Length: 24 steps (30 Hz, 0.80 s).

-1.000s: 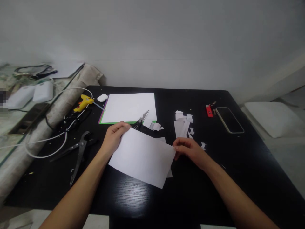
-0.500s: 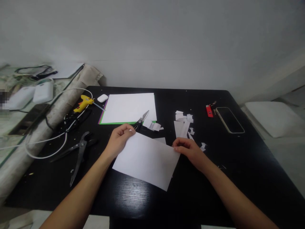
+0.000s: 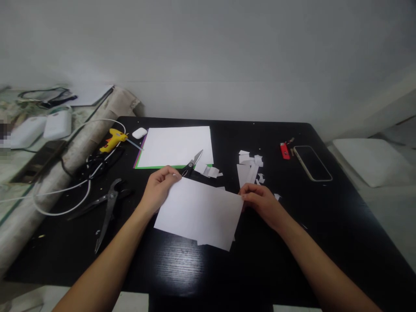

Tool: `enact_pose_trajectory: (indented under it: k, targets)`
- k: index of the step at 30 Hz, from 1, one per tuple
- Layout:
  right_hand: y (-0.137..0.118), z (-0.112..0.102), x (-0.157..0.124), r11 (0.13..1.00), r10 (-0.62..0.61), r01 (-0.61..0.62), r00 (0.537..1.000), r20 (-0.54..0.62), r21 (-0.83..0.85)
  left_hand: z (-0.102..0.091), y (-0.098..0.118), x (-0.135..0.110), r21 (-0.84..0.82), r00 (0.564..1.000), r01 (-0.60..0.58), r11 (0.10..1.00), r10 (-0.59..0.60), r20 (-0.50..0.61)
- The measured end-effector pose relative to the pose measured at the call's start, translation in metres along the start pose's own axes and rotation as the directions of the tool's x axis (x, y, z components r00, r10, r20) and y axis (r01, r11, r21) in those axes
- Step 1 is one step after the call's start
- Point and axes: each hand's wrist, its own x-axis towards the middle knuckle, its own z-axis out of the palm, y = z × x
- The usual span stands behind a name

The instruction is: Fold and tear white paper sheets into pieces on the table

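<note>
Left hand (image 3: 160,187) and right hand (image 3: 260,203) pinch opposite upper corners of a white rectangular paper sheet (image 3: 199,213), steadying it near the black table's (image 3: 325,225) front edge

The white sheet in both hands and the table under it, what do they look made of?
The white sheet looks like thin matte paper: flat, crisp-edged, held at its corners by the left hand and right hand. The table seems black wood or laminate, faintly grained, slightly glossy.

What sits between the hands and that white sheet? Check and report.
Nothing visible. The left hand pinches the white sheet at its far left corner and the right hand pinches its right corner, skin on paper. The small scissors and paper scraps lie beyond the sheet, apart from both hands.
</note>
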Motion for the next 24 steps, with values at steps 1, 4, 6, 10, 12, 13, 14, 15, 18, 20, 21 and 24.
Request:
enact_pose_trajectory:
  k: [1, 4, 6, 10, 12, 13, 14, 15, 18, 20, 21, 24]
  targets:
    - [0.0, -0.001, 0.0, 1.0, 0.0, 0.0, 1.0, 0.004, 0.001, -0.001, 0.0, 0.0, -0.002, 1.0, 0.003, 1.0, -0.003, 0.002]
    - [0.0, -0.002, 0.0, 1.0, -0.003, 0.003, 1.0, 0.015, 0.014, -0.003, 0.0, 0.001, -0.025, 1.0, 0.017, 1.0, -0.017, -0.009]
    - [0.0, -0.001, 0.0, 0.999, -0.008, 0.008, 1.0, 0.005, 0.038, -0.005, 0.0, 0.002, -0.046, 0.999, 0.021, 0.999, -0.023, -0.03]
    - [0.002, 0.003, 0.001, 0.993, -0.018, 0.022, 0.999, -0.034, 0.116, -0.003, 0.0, 0.002, -0.08, 0.999, 0.037, 0.996, -0.039, -0.03]
    - [0.002, 0.005, 0.002, 0.985, -0.022, 0.028, 0.999, -0.041, 0.168, 0.0, -0.001, 0.001, -0.097, 0.998, 0.054, 0.994, -0.055, -0.007]
    - [0.002, 0.006, 0.002, 0.981, -0.024, 0.032, 0.999, -0.043, 0.193, 0.001, -0.002, 0.0, -0.107, 0.998, 0.065, 0.992, -0.065, 0.002]
    - [0.003, 0.006, 0.002, 0.976, -0.027, 0.036, 0.999, -0.044, 0.217, 0.003, -0.002, -0.001, -0.115, 0.997, 0.078, 0.99, -0.078, 0.01]
    - [0.003, 0.007, 0.002, 0.972, -0.03, 0.039, 0.999, -0.043, 0.232, 0.004, -0.003, -0.001, -0.121, 0.995, 0.096, 0.988, -0.094, 0.019]
    - [0.002, 0.009, 0.0, 0.975, -0.031, 0.037, 0.999, -0.029, 0.217, 0.007, -0.004, -0.003, -0.123, 0.984, 0.167, 0.978, -0.159, 0.078]
    - [0.001, 0.01, -0.002, 0.979, -0.017, 0.024, 0.999, -0.034, 0.203, 0.008, -0.004, -0.003, -0.112, 0.973, 0.207, 0.972, -0.193, 0.124]
    - [0.0, 0.01, -0.002, 0.98, -0.005, 0.015, 0.999, -0.046, 0.201, 0.008, -0.003, -0.004, -0.101, 0.969, 0.219, 0.97, -0.205, 0.138]
    - [-0.002, 0.011, -0.003, 0.99, 0.026, -0.011, 0.995, -0.097, 0.142, 0.009, -0.001, -0.006, -0.062, 0.957, 0.25, 0.966, -0.237, 0.168]
